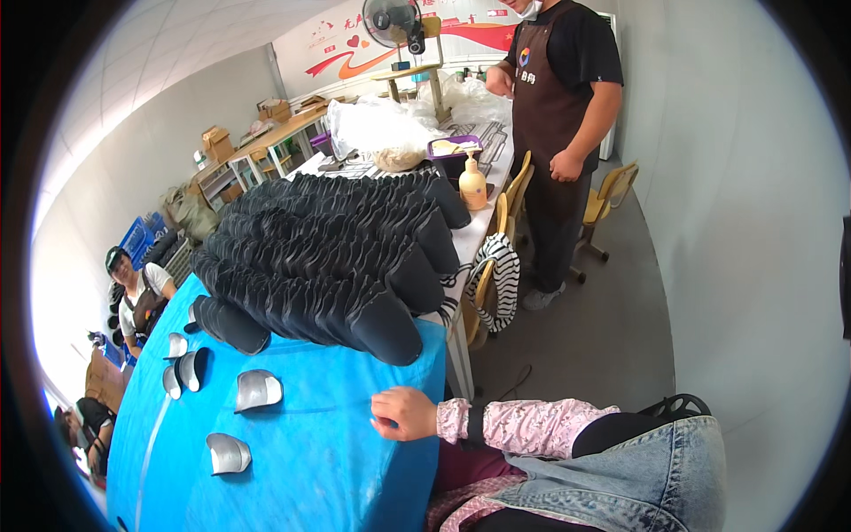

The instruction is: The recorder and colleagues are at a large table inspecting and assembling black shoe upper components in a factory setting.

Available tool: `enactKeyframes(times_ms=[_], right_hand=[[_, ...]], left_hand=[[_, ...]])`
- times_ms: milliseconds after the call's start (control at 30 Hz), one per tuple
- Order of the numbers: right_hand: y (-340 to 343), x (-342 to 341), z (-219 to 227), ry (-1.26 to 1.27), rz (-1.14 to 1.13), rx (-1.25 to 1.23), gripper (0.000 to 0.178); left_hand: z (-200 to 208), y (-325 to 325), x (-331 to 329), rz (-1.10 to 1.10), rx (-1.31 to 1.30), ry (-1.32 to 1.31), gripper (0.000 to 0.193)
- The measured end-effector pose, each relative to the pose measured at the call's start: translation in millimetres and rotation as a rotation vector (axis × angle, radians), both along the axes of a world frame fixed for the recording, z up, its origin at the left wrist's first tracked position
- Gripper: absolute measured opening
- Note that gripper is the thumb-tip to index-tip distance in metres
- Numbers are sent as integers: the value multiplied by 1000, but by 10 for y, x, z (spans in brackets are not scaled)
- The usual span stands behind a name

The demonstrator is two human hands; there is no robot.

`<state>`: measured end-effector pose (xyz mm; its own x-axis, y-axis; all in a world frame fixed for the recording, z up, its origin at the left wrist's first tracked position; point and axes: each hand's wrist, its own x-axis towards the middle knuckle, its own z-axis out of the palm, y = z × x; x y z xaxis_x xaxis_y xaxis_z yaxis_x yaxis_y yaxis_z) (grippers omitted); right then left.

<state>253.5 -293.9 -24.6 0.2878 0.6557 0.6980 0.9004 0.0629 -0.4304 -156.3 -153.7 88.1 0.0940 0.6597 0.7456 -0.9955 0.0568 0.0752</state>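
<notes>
My right hand [405, 413], in a pink floral sleeve cover with a dark band at the wrist, is held over the near edge of the blue-covered table [310, 470]. Its fingers are curled in, and nothing shows in them. Only a pink sleeve [448, 512] of my left arm appears at the lower edge; that hand is out of view. Left of my right hand lie a curved silver cap [259, 391] and another silver cap [229, 454]. Several smaller caps [191, 371] sit farther left. Long rows of nested black curved pieces [310, 257] rise beyond.
A yellow pump bottle [473, 184] and a purple bin [455, 146] stand past the black rows. A person in a brown apron [558, 97] stands beside wooden chairs [613, 191]; striped cloth [498, 279] hangs on one. Another person [142, 297] is at the left, near blue crates [137, 239].
</notes>
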Motion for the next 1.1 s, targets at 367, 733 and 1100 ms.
enactKeyframes(times_ms=[367,733,1100], right_hand=[[-215,60,214,351,228,-90,13],[-282,-487,1588,785,1455,-609,36],[-274,-630,1516,943,1665,-732,38]], left_hand=[[-495,-183,1578,279,64,1469,16],[-734,-354,2502,-321,235,1662,35],[-849,-315,2600,-381,247,1710,38]])
